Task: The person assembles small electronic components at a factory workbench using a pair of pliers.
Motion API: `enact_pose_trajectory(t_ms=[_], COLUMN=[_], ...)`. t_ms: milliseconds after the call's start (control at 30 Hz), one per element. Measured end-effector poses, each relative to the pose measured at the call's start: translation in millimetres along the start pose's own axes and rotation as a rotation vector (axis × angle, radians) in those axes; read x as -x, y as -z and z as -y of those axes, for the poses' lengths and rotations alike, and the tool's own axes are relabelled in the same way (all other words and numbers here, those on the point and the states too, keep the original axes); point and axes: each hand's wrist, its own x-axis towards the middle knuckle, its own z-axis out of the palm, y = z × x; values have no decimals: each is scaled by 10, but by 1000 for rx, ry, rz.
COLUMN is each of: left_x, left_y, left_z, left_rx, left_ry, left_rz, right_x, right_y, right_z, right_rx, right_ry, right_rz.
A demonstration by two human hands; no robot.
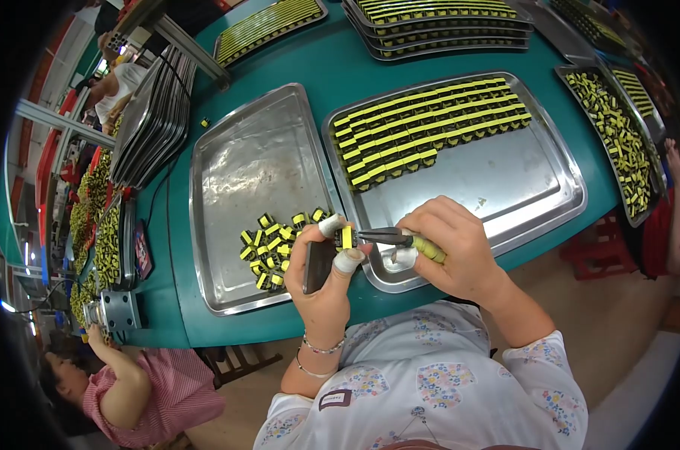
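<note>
My left hand (323, 300) pinches a small black transformer-like part (347, 238) with a yellow band between thumb and finger, both tips wrapped in white. A dark flat block (319, 266) also sits in that hand, against the palm. From the right, my right hand (460, 251) grips pliers (385, 237) with yellow-green wrapped handles. Their narrow jaws reach the side of the held part; whether they touch it I cannot tell. Loose parts of the same kind (269, 251) lie heaped in the left metal tray (242, 150), beside my left hand.
Neat rows of these parts (430, 124) fill the upper half of the right tray (497, 172). Stacked full trays (445, 34) stand behind. At far right is a tray of loose parts (614, 135). Empty trays (156, 112) lean at left; a co-worker (145, 390) sits lower left.
</note>
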Motion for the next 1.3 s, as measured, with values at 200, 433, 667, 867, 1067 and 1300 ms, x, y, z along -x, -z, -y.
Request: enact_pose_trajectory(t_ms=[200,433,667,867,1067,1300], left_x=[-13,3,-7,-10,-9,-5], left_y=[14,73,40,66,101,118], left_z=[24,124,69,66,96,117], left_rx=[-49,-193,6,73,113,146], left_ry=[-56,-230,65,158,194,231], left_rz=[69,74,75,118,174,210], right_x=[9,59,16,-31,-66,-63], right_y=[-14,-54,-8,33,109,122], right_z=[-8,32,-6,-51,-96,-107], right_rx=[12,147,7,-19,68,121], right_ry=[30,54,-40,6,98,149], right_rz=[38,20,23,58,111,91])
